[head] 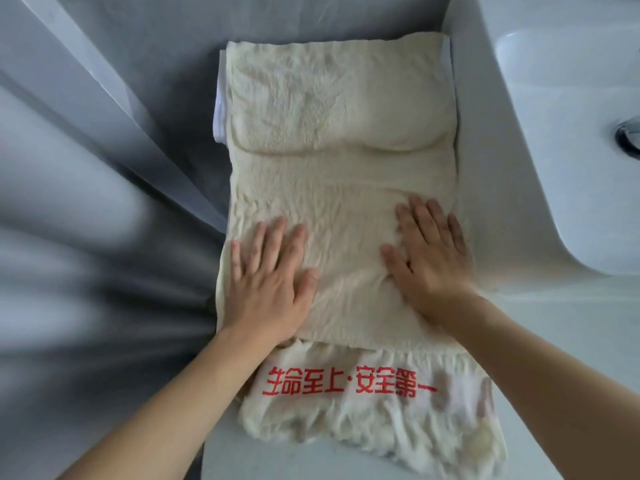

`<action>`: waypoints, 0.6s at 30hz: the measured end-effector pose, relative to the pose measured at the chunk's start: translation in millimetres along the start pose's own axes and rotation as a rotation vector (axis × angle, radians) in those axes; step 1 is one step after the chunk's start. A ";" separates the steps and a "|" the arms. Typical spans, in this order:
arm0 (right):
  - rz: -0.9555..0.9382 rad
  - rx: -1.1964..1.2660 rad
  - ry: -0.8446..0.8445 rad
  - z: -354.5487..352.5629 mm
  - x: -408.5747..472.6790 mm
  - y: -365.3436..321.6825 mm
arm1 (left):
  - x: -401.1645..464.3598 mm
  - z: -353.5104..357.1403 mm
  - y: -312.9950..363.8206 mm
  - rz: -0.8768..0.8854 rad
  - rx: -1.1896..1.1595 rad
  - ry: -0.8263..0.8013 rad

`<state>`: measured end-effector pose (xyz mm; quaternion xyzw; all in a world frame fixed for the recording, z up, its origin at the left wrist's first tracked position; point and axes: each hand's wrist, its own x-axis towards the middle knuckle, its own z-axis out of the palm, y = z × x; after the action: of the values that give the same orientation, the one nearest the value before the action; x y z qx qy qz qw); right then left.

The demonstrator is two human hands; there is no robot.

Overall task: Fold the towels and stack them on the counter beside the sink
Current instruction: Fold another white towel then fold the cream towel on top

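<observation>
Lying flat under left hand [268, 275] and right hand [427, 252], cream towel [339, 133]

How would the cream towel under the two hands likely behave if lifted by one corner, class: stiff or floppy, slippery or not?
Probably floppy: the cream towel wrinkles around the left hand and right hand and drapes over what lies beneath. Its fuzzy pile suggests grip, not slipperiness. It would likely sag and unfold.
</observation>
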<state>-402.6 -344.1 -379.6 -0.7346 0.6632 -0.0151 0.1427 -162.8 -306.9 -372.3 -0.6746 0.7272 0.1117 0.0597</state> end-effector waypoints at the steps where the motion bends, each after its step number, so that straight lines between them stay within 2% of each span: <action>1: -0.008 0.015 0.009 -0.4 0.2 0.4 | 2.1 3.7 -3.4 0.002 0.006 0.012; 3: -0.015 0.076 0.025 -2.0 -3.7 1.0 | 5.4 0.2 -3.4 0.024 -0.032 0.040; 5: 0.033 0.187 0.086 -6.4 -15.4 -1.1 | -2.6 -7.4 -0.6 0.035 -0.093 0.173; 7: 0.166 0.278 0.169 -13.9 -34.7 -4.8 | -24.7 -13.6 -0.8 -0.092 -0.206 0.389; 8: 0.244 0.277 0.191 -16.6 -44.5 -5.3 | -38.9 -14.0 -3.3 -0.241 -0.313 0.441; 10: 0.376 0.251 0.081 -25.2 -59.0 -5.3 | -65.8 -18.0 -5.5 -0.570 -0.606 0.333; 12: 0.461 0.267 -0.119 -32.9 -65.2 -6.3 | -84.3 -19.7 -4.4 -0.756 -0.775 0.172; 15: 0.474 0.323 -0.265 -41.8 -67.7 -5.5 | -95.2 -20.2 0.3 -0.797 -0.840 0.081; 18: 0.552 0.659 -0.218 -50.1 -67.0 5.8 | -92.3 -21.6 1.2 -0.842 -1.023 -0.043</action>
<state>-426.9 -288.5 -321.7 -0.4427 0.7752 -0.1094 0.4371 -155.0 -222.8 -329.4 -0.8421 0.2554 0.4236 -0.2149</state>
